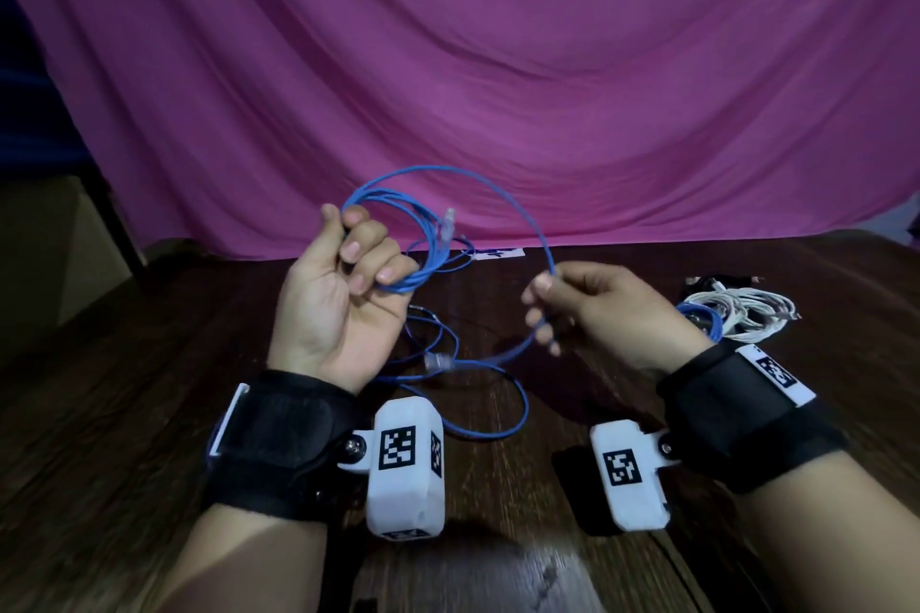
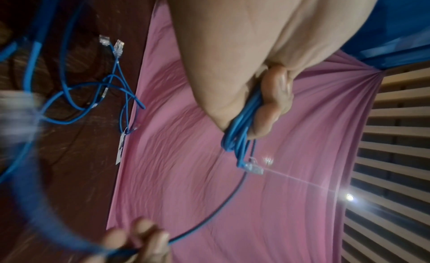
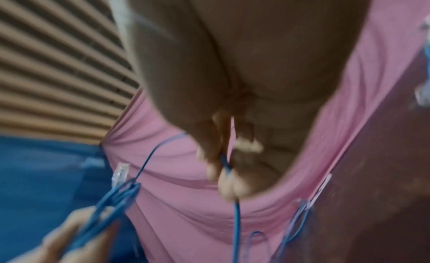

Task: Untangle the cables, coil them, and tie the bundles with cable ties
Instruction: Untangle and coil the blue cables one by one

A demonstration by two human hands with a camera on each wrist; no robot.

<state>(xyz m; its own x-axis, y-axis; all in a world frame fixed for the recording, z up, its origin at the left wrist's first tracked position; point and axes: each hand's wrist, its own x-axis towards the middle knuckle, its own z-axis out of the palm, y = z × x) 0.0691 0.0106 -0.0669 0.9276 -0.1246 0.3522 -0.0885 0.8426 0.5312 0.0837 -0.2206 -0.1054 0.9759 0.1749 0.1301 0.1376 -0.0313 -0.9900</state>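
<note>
I see my left hand [image 1: 343,284] held up above the tabletop [image 1: 149,413], palm toward me. Its fingers [image 1: 371,239] are curled round a small coil of thin blue cable [image 1: 423,234]. The coil has a few loops bunched together, and a clear plug [image 1: 449,218] sticks up from it. In the left wrist view the same loops [image 2: 242,127] run under my fingertips and the plug [image 2: 254,168] hangs just past them.

One long loop of the blue cable swings up in a big arc and comes down to my right hand [image 1: 597,309]. There my thumb and first finger pinch it. The other fingers are loosely bent. The right wrist view is blurry, but the cable [image 3: 224,164] shows between the fingertips.

Below my right hand the cable drops to the tabletop, where more of it lies in loose, messy loops [image 1: 498,418] near the middle. A second clear plug [image 1: 438,360] lies there too.

By the right edge of the tabletop sits a pile of white cables [image 1: 742,311] with a bit of blue one [image 1: 704,321] beside it. A small white tag [image 1: 498,253] lies at the far edge, under the pink cloth [image 1: 498,65].
</note>
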